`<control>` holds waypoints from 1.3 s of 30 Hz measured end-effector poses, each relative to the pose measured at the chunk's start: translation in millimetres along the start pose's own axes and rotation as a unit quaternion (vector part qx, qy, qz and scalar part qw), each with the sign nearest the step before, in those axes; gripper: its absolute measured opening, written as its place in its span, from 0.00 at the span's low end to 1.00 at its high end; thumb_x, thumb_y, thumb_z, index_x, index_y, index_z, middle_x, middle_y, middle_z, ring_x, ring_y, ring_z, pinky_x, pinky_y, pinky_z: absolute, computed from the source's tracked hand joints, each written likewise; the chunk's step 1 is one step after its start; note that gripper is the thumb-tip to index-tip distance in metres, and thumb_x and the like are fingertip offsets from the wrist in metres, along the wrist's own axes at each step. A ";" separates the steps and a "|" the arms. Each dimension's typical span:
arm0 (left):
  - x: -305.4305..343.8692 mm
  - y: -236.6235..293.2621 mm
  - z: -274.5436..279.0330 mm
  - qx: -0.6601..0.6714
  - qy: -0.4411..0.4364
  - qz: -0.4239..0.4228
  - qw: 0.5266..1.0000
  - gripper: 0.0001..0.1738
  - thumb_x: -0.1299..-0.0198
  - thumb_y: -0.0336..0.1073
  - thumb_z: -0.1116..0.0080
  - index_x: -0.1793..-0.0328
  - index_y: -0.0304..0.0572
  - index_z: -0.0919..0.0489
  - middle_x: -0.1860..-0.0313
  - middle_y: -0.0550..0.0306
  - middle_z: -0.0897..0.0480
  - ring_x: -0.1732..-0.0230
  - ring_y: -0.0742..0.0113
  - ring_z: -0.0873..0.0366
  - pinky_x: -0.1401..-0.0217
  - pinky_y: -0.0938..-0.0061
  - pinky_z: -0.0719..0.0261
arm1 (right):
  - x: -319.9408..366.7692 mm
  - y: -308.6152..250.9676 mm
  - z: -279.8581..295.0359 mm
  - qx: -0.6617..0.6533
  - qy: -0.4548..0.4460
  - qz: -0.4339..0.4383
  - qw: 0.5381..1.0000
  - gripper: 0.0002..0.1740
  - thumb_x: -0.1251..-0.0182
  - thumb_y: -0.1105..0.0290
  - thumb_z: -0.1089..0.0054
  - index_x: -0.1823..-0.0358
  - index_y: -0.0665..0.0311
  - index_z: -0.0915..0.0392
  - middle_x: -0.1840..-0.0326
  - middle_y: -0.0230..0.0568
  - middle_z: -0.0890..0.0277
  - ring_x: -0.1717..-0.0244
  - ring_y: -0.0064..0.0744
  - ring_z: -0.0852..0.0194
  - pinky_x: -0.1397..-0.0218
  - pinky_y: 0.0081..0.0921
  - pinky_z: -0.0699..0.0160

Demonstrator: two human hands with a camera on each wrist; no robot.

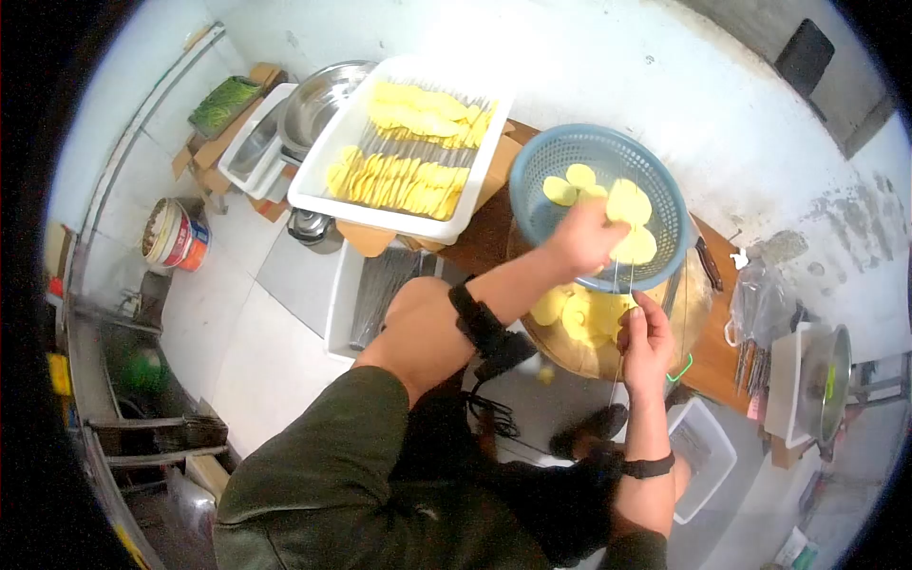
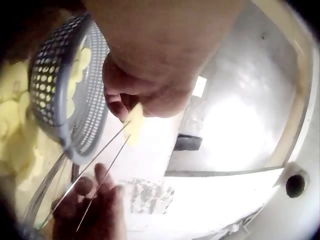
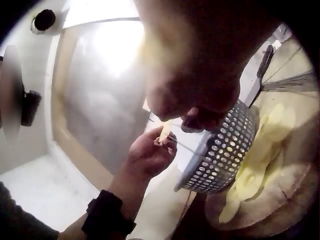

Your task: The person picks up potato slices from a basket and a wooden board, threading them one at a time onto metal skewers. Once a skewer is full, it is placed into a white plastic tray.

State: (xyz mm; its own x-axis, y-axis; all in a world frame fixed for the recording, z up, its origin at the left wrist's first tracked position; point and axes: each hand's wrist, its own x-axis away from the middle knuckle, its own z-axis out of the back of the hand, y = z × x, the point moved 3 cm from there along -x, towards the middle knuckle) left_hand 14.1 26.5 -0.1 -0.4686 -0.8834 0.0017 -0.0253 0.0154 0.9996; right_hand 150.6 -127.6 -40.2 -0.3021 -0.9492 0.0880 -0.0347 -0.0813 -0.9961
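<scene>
Left hand (image 2: 145, 85) pinches a flat yellow slice (image 2: 133, 127) on thin skewers (image 2: 90, 167)

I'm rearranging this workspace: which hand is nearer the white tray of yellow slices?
Left. In the head view, the left hand is at the near side of the blue colander, right of the white tray; the right hand is farther right, below the colander.

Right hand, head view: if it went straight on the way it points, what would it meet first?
Probably the near rim of the blue basket, just beyond the right hand; height is unclear, so it might pass above.
</scene>
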 end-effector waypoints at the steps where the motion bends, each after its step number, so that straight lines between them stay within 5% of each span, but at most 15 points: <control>1: -8.5 2.7 13.1 -0.025 0.027 0.007 0.999 0.22 0.37 0.36 0.42 0.39 0.33 0.27 0.57 0.52 0.16 0.69 0.71 0.19 0.73 0.77 0.22 | -2.8 0.4 -0.8 0.023 -0.006 0.019 1.000 0.20 0.29 0.66 0.45 0.40 0.68 0.26 0.66 0.33 0.23 0.69 0.18 0.29 0.65 0.17 0.29; 3: -7.6 26.6 43.3 -0.056 0.057 0.013 0.997 0.17 0.36 0.34 0.45 0.44 0.33 0.23 0.61 0.55 0.15 0.69 0.72 0.20 0.73 0.77 0.23 | 8.9 -7.9 -9.1 0.039 -0.014 0.041 0.998 0.18 0.29 0.67 0.45 0.43 0.69 0.25 0.68 0.31 0.24 0.70 0.18 0.29 0.65 0.17 0.28; 5: -7.9 67.5 74.0 0.024 0.107 -0.076 0.991 0.13 0.36 0.35 0.44 0.50 0.33 0.20 0.63 0.57 0.15 0.70 0.72 0.20 0.74 0.78 0.23 | 13.8 -12.7 -10.2 0.084 -0.043 0.037 0.995 0.17 0.27 0.66 0.48 0.44 0.69 0.26 0.68 0.32 0.25 0.74 0.17 0.32 0.71 0.16 0.32; 7: -2.4 110.7 110.7 -0.051 0.153 -0.106 0.981 0.14 0.38 0.38 0.40 0.53 0.33 0.20 0.65 0.57 0.16 0.71 0.73 0.21 0.75 0.79 0.25 | 13.7 -12.1 -2.4 0.092 -0.034 0.026 0.995 0.16 0.28 0.66 0.47 0.46 0.69 0.25 0.68 0.32 0.24 0.74 0.16 0.32 0.71 0.16 0.32; 9: -3.0 142.3 154.6 -0.201 0.206 -0.084 0.954 0.16 0.39 0.41 0.38 0.56 0.34 0.19 0.66 0.57 0.16 0.71 0.73 0.22 0.74 0.78 0.25 | 13.7 -6.8 10.3 0.085 -0.019 0.005 0.996 0.16 0.31 0.68 0.43 0.47 0.70 0.23 0.67 0.31 0.24 0.68 0.17 0.30 0.63 0.17 0.29; 15: -43.7 142.9 267.9 -0.341 0.239 -0.016 0.909 0.18 0.41 0.44 0.38 0.62 0.32 0.21 0.72 0.56 0.21 0.73 0.70 0.24 0.72 0.74 0.23 | 12.5 -9.6 20.2 0.128 -0.009 -0.019 0.992 0.16 0.32 0.70 0.43 0.47 0.72 0.23 0.66 0.32 0.23 0.70 0.18 0.30 0.66 0.17 0.29; 19: -70.4 104.1 285.9 -0.622 0.121 0.021 0.773 0.23 0.42 0.45 0.39 0.59 0.24 0.19 0.65 0.37 0.17 0.65 0.51 0.18 0.61 0.62 0.20 | 3.3 3.6 21.2 0.163 0.005 -0.014 0.987 0.16 0.32 0.69 0.43 0.48 0.73 0.23 0.65 0.35 0.21 0.69 0.19 0.28 0.66 0.18 0.27; 20: -81.4 91.5 291.3 -0.656 0.121 0.036 0.744 0.24 0.43 0.46 0.41 0.59 0.25 0.18 0.59 0.33 0.18 0.57 0.41 0.19 0.51 0.59 0.22 | 1.8 3.8 19.1 0.172 -0.001 -0.026 0.985 0.16 0.31 0.69 0.43 0.48 0.73 0.23 0.64 0.35 0.21 0.69 0.19 0.27 0.65 0.18 0.27; 21: -94.7 75.6 295.4 -0.739 0.039 0.043 0.671 0.23 0.41 0.47 0.44 0.59 0.28 0.17 0.57 0.34 0.18 0.54 0.40 0.20 0.46 0.58 0.24 | 0.7 5.0 18.1 0.180 -0.005 -0.038 0.983 0.16 0.31 0.69 0.44 0.48 0.74 0.23 0.64 0.35 0.21 0.68 0.20 0.27 0.65 0.19 0.27; 27: -154.8 -0.9 313.4 -0.725 0.027 0.017 0.688 0.22 0.40 0.47 0.46 0.60 0.31 0.16 0.57 0.34 0.18 0.54 0.41 0.20 0.49 0.55 0.24 | -7.1 7.1 7.3 0.204 -0.013 -0.060 0.977 0.16 0.31 0.70 0.44 0.48 0.75 0.24 0.64 0.37 0.21 0.67 0.21 0.25 0.62 0.20 0.25; 29: -159.4 -18.8 303.2 -0.709 -0.051 0.060 0.700 0.22 0.39 0.46 0.47 0.57 0.30 0.17 0.59 0.36 0.17 0.56 0.43 0.19 0.51 0.56 0.23 | -11.9 16.8 11.2 0.201 -0.021 -0.035 0.979 0.15 0.31 0.71 0.44 0.48 0.75 0.24 0.64 0.36 0.22 0.65 0.21 0.26 0.60 0.20 0.25; 31: -120.5 18.9 268.7 -0.670 -0.037 0.128 0.731 0.20 0.37 0.42 0.48 0.52 0.30 0.19 0.64 0.39 0.17 0.60 0.48 0.18 0.57 0.58 0.21 | -12.3 15.1 10.2 0.197 -0.018 -0.045 0.979 0.15 0.32 0.72 0.43 0.49 0.75 0.24 0.64 0.36 0.22 0.65 0.21 0.26 0.60 0.20 0.26; 33: -115.2 13.3 271.6 -0.531 -0.034 0.182 0.827 0.20 0.37 0.41 0.48 0.50 0.28 0.21 0.70 0.42 0.19 0.66 0.55 0.18 0.66 0.61 0.20 | -13.6 13.5 11.1 0.194 -0.015 -0.050 0.980 0.15 0.32 0.72 0.43 0.49 0.75 0.24 0.64 0.36 0.22 0.65 0.21 0.26 0.59 0.20 0.26; 37: -113.8 -6.1 283.4 -0.429 -0.017 0.170 0.887 0.19 0.36 0.40 0.50 0.54 0.26 0.23 0.73 0.47 0.21 0.73 0.63 0.21 0.73 0.65 0.22 | -13.2 15.0 16.4 0.215 -0.028 -0.030 0.976 0.14 0.33 0.73 0.44 0.49 0.75 0.24 0.64 0.36 0.22 0.65 0.22 0.27 0.58 0.20 0.26; 39: -109.5 -12.3 278.8 -0.256 -0.005 0.179 0.950 0.18 0.36 0.40 0.52 0.58 0.26 0.23 0.75 0.49 0.22 0.79 0.65 0.25 0.75 0.68 0.23 | -12.9 15.0 16.9 0.217 -0.029 -0.028 0.975 0.14 0.33 0.73 0.44 0.50 0.75 0.23 0.65 0.35 0.22 0.65 0.22 0.27 0.58 0.21 0.26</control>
State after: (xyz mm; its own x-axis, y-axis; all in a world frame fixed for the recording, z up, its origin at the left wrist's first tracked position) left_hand -180.5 253.6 -20.7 -0.3741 -0.8601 0.3469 0.5695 0.0821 0.8179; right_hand 170.0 -121.7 -56.4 -0.2558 -0.9542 0.1552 0.3611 -0.2433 -0.9002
